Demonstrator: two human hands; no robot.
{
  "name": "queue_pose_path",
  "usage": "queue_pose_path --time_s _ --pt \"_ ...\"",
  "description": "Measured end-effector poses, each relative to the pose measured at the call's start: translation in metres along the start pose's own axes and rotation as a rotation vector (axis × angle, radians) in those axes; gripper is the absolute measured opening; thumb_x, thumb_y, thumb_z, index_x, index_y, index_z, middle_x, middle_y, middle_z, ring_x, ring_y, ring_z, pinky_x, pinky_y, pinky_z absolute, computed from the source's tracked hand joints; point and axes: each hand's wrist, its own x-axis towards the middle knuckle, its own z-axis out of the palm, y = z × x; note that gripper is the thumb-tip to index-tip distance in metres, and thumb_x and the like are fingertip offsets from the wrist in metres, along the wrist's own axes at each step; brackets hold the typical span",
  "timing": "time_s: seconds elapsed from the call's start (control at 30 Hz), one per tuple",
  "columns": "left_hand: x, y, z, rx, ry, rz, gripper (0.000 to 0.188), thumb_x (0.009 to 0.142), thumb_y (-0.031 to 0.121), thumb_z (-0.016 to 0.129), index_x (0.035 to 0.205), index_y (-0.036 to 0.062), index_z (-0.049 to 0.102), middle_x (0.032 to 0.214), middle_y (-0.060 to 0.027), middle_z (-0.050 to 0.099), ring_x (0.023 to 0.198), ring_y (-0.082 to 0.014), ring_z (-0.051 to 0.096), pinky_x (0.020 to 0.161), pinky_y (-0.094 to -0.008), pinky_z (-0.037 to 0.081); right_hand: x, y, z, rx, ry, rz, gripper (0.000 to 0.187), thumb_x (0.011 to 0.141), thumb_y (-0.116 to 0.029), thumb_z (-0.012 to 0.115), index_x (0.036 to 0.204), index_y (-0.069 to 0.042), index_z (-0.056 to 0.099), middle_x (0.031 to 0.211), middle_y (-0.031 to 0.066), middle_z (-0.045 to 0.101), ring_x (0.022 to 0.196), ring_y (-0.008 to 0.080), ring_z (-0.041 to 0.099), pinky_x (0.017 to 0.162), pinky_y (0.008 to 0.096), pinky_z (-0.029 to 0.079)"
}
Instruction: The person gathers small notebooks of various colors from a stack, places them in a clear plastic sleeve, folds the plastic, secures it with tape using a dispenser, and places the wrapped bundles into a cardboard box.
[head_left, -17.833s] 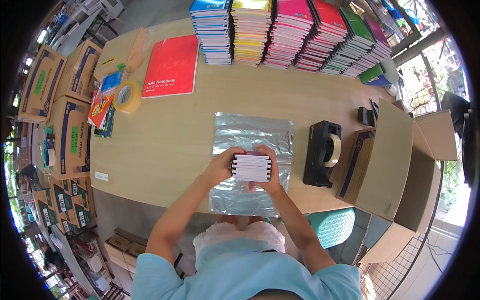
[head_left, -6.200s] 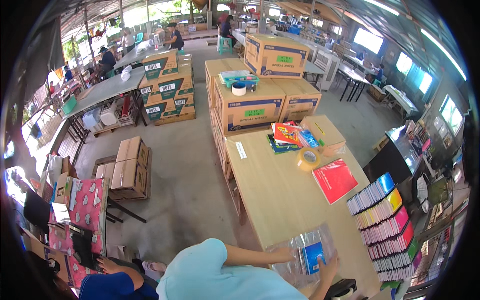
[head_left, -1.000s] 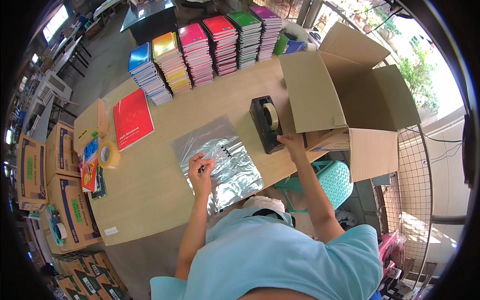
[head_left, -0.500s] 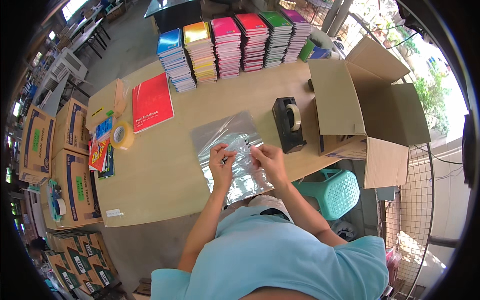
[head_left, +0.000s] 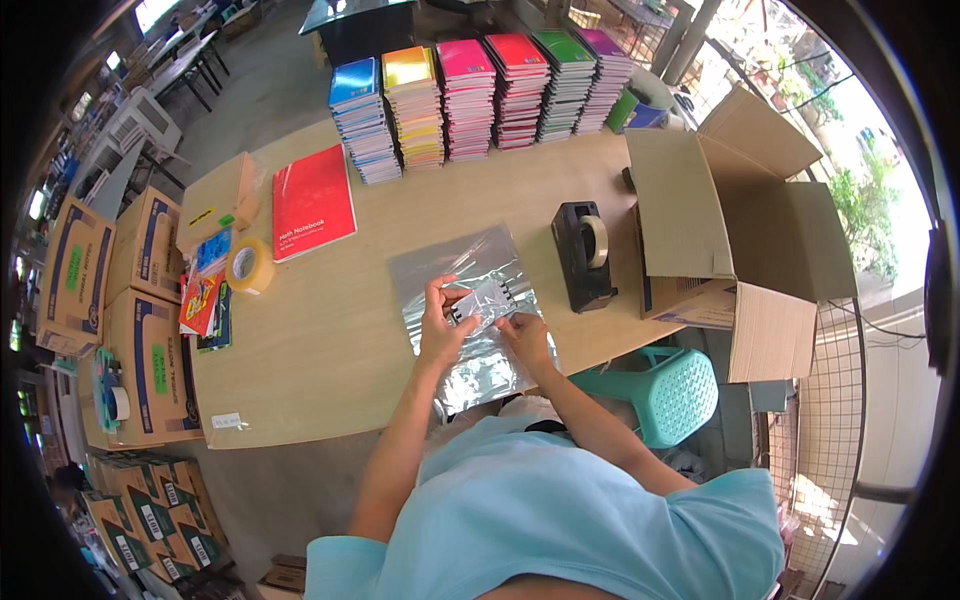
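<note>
Between my hands is a small whitish, see-through piece (head_left: 485,302) with short black marks along two of its ends; its exact kind I cannot make out. My left hand (head_left: 441,325) grips its left end, thumb on top and fingers curled behind. At its lower right edge, my right hand (head_left: 526,340) pinches it with thumb and fingertips. Beneath both hands a shiny clear plastic sheet or bag (head_left: 430,262) lies on the table, its near end reaching past the front edge. A black tape dispenser (head_left: 583,258) with a tape roll stands to the right of it.
Stacks of coloured spiral notebooks (head_left: 468,110) line the table's (head_left: 320,340) far edge. A red notebook (head_left: 314,203) and a yellowish tape roll (head_left: 249,266) lie left. An open cardboard box (head_left: 690,210) stands right, above a green stool (head_left: 675,395). Cartons (head_left: 150,370) are piled at the left.
The small see-through piece has tilted so its black-marked ends show more plainly. My right hand has shifted down along its edge. The whole view has moved slightly.
</note>
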Motion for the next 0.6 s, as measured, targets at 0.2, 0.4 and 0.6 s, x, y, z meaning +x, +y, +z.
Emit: queue_pose_path --time_s 0.2,0.4,0.6 --pt "0.014 0.056 0.026 1.214 -0.413 0.224 0.097 0.068 0.018 0.084 0.149 0.0186 0.031 0.104 -0.0099 0.06 0.097 -0.0251 0.062 0.083 -0.0374 0.051 -0.024 0.029 0.0 -0.023 -0.38 0.066 0.051 0.084 -0.053 0.07 0.088 -0.003 0.062 0.072 0.0101 0.059 0.064 0.0159 0.058 0.061 0.0359 0.049" --pt "-0.014 0.038 -0.019 -0.043 -0.127 -0.09 0.1 0.069 0.014 0.083 0.151 0.0137 0.027 0.118 -0.0102 0.058 0.109 -0.0244 0.06 0.092 -0.0394 0.05 -0.016 -0.018 -0.017 1.245 -0.726 -0.001 0.077 0.086 -0.034 0.074 0.147 -0.017 0.032 0.138 0.007 0.048 0.127 0.023 0.048 0.105 0.0466 0.041" --pt "-0.031 -0.059 -0.026 0.35 -0.246 -0.28 0.107 0.065 0.019 0.088 0.146 -0.0017 0.02 0.144 -0.0227 0.039 0.133 -0.0339 0.041 0.111 -0.0394 0.036 0.02 -0.017 -0.021 0.478 -0.644 -0.31 0.089 0.067 0.007 0.078 0.143 -0.005 0.035 0.136 0.0096 0.047 0.125 0.0222 0.048 0.109 0.0367 0.037"
